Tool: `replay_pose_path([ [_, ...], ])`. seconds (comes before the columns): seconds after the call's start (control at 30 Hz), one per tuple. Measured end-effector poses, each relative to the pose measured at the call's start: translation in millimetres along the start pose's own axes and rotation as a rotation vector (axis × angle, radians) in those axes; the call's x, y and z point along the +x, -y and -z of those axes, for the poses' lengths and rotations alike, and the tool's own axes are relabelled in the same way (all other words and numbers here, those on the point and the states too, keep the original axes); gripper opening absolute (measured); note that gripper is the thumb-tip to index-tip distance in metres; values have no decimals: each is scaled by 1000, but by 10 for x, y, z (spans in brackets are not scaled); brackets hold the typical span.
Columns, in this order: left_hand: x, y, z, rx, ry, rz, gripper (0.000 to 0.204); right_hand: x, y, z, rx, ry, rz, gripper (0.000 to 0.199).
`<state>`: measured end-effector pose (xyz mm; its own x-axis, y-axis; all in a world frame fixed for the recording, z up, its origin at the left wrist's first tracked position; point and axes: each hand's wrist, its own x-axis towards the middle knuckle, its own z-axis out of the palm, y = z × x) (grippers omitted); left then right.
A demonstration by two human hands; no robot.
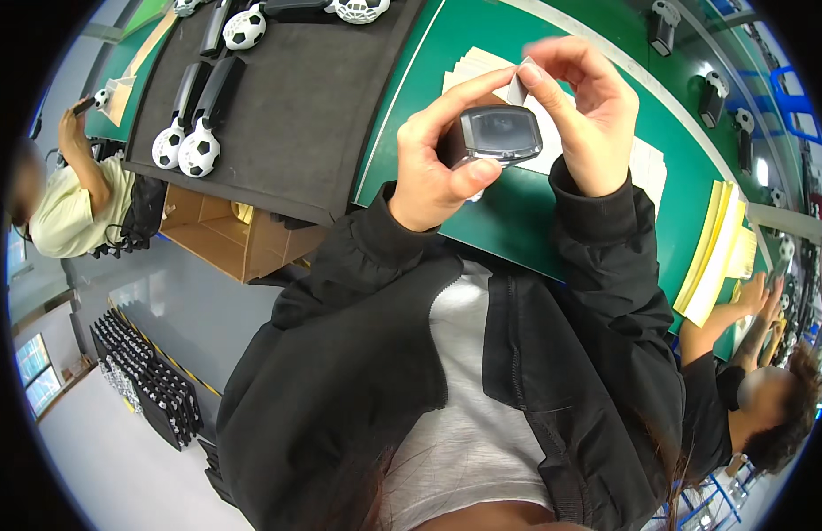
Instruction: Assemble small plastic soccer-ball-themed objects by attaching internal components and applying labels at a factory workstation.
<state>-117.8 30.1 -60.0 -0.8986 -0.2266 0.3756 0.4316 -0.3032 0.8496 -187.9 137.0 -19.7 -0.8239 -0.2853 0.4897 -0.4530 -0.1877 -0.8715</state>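
Note:
My left hand (426, 168) is closed around a black handheld device (501, 133), whose smooth, rounded end faces up at me. The rest of its body is hidden under my fingers. At the device's far edge, my right hand (592, 111) pinches a thin pale piece (517, 92), perhaps a label, between thumb and forefinger. My left fingertips come close to that piece too. Beneath both hands lie white sheets (468, 69) on a green table (508, 232).
Left of me, a black mat (291, 115) bears several black-handled devices with football-patterned heads (199, 152). A cardboard box (218, 237) stands below its edge. Yellow sheets (713, 252) lie on the right. Co-workers sit at either side; black racks of devices (150, 380) stand at lower left.

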Motion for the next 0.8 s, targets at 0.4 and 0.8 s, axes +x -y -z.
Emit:
replay_pose_path([
  [0.4, 23, 204, 70, 180, -30, -426, 55, -300, 229, -95, 351, 36, -373, 9],
  [0.8, 13, 215, 85, 164, -68, -486, 54, -376, 178, -183, 353, 10, -274, 11],
])
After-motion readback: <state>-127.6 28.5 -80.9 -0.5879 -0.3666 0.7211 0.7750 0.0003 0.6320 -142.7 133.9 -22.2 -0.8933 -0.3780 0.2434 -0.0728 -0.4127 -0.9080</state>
